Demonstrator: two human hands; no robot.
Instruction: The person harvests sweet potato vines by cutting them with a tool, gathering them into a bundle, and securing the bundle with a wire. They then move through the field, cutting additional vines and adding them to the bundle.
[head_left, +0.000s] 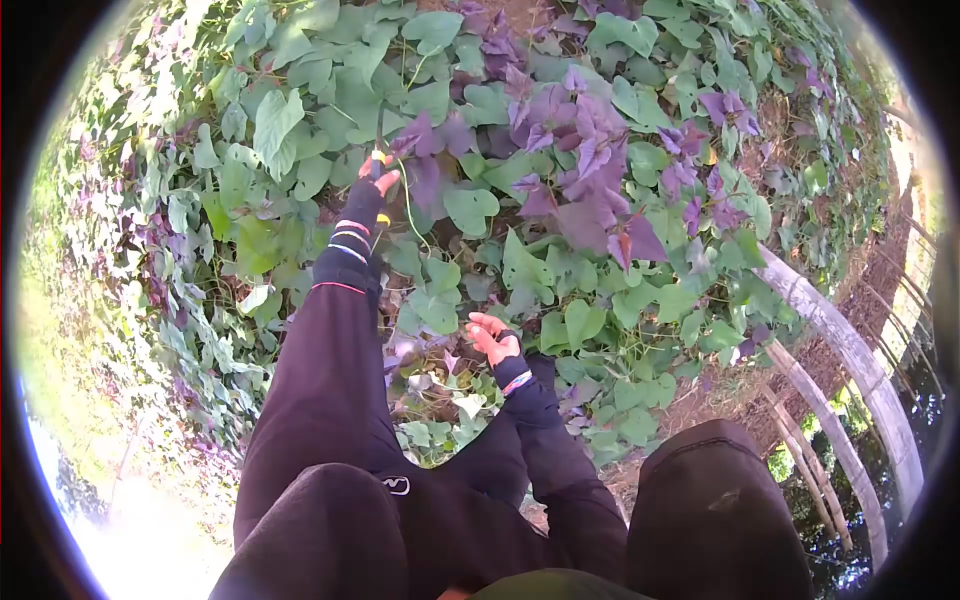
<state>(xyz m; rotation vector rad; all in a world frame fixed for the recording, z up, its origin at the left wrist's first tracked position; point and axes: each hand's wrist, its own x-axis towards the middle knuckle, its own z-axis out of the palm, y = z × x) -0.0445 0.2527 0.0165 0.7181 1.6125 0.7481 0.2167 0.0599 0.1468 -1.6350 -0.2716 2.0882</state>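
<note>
My left hand [376, 178] reaches forward into the vines, fingers wrapped round a slim dark tool with yellow parts [379, 156]. The tool's far end runs in among the leaves. A thin pale green stem [408, 205] curves down just right of that hand. Nearer my body, my right hand [494, 340] hovers over low green leaves, its fingers loosely bent and apart, with nothing visible in them. Both hands wear dark fingerless coverings with striped bands at the wrists. Purple leaves [590, 150] grow to the right of my left hand, among broad green leaves [277, 122].
Dense vines spread ahead and to the left. Pale wooden poles [850, 350] lie at the right, beside brown soil [725, 395] and dark water or shade. My dark-clothed knees [715, 510] are bent at the bottom of the view.
</note>
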